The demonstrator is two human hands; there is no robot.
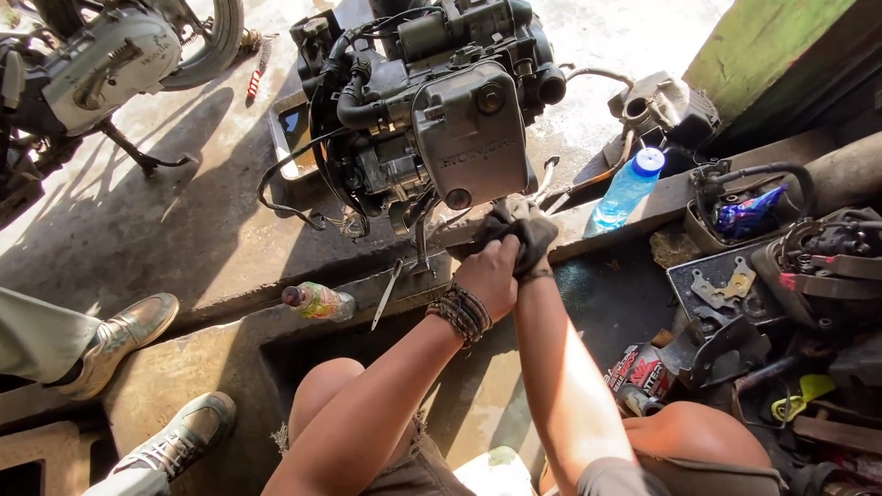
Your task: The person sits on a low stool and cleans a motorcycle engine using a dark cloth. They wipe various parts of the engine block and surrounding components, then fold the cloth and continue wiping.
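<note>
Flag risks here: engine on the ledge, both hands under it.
1. The engine sits at the concrete ledge edge; it might tip toward the left hand and the right hand, which hold a dark rag beneath it.
2. The loose screwdriver and small bottle lie at the lip and could roll off.

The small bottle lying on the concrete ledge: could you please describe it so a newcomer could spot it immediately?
Start at the grey engine on the floor, then drop to the concrete ledge before it. The small bottle lies on its side there, left of the hands, with greenish-yellow contents, unlike the upright blue water bottle.
</note>
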